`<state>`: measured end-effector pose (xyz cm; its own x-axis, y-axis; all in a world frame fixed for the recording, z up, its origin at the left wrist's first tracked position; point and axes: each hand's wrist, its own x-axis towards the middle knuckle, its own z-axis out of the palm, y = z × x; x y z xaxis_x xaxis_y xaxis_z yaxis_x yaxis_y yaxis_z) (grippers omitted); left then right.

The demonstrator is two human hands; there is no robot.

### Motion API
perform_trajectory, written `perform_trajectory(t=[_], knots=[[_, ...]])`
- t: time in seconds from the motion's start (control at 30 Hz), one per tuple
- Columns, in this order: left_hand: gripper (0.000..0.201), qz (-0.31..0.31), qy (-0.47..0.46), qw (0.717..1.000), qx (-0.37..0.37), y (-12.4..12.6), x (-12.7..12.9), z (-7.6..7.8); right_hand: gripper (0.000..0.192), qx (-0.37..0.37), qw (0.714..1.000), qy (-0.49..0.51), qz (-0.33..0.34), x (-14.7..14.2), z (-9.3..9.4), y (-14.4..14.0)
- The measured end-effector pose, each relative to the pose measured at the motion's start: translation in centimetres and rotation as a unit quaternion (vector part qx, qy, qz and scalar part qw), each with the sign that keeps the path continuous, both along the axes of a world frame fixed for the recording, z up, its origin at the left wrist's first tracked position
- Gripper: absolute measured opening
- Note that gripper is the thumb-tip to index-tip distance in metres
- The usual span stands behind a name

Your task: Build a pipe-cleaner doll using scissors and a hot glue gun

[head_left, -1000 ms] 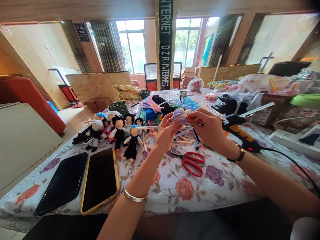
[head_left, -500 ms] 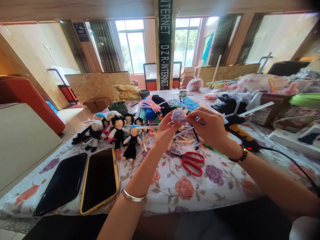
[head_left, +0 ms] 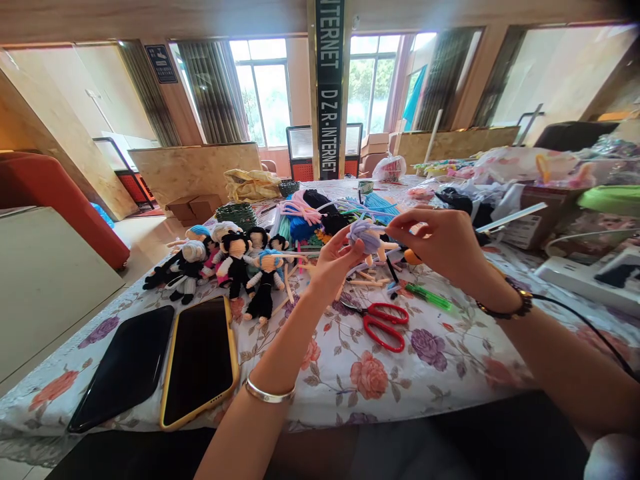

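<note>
A small doll head with lilac pipe-cleaner hair (head_left: 367, 236) is held above the floral tablecloth (head_left: 350, 373). My left hand (head_left: 334, 263) grips it from below with fingertips and thumb. From the right, my right hand (head_left: 440, 243) pinches the lilac hair strand at the head's top. A silver bangle sits on my left wrist, a dark bead bracelet on my right. The glue gun lies mostly hidden behind my right hand; only its clear glue stick (head_left: 510, 218) shows.
Red scissors (head_left: 383, 323) and a green pen (head_left: 427, 297) lie under my hands. Several finished dolls (head_left: 235, 263) lie at left, beside two phones (head_left: 165, 363) near the front edge. Pipe-cleaner bundles (head_left: 320, 210) and bags crowd the back; a power strip (head_left: 585, 277) sits right.
My right hand has risen and shifted right, now covering the glue gun. The doll head has turned slightly in my left hand, showing its pale limbs below.
</note>
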<state>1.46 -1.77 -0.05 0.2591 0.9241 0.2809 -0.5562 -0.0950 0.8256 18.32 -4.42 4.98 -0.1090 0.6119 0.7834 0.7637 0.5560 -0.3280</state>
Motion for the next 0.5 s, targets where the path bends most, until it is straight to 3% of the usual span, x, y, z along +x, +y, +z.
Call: perform_trajectory(t=[0.5], knots=[[0.052,-0.015,0.003,1.0,-0.001,-0.2,0.03,0.09,0.014,0.002,1.0,-0.019,0.016,-0.05,0.13,-0.26]])
